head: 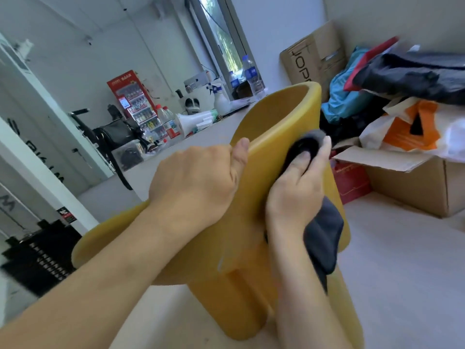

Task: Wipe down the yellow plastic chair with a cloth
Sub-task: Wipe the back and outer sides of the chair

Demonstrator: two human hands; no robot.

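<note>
The yellow plastic chair (276, 114) stands in the middle of the view, its curved backrest rising toward the far right. My left hand (198, 177) grips the backrest's near edge, thumb hooked over the rim. My right hand (297, 187) holds a dark grey cloth (323, 238) and presses its bunched upper end against the outer face of the backrest. The rest of the cloth hangs down below my wrist. The chair's seat and legs are partly hidden behind my forearms.
Open cardboard boxes (412, 187) heaped with bags and clothes (407, 79) crowd the right side. A long white counter (201, 137) behind the chair carries water bottles, a spray bottle and a megaphone. A black crate (42, 258) sits at the left. Pale floor lies at lower right.
</note>
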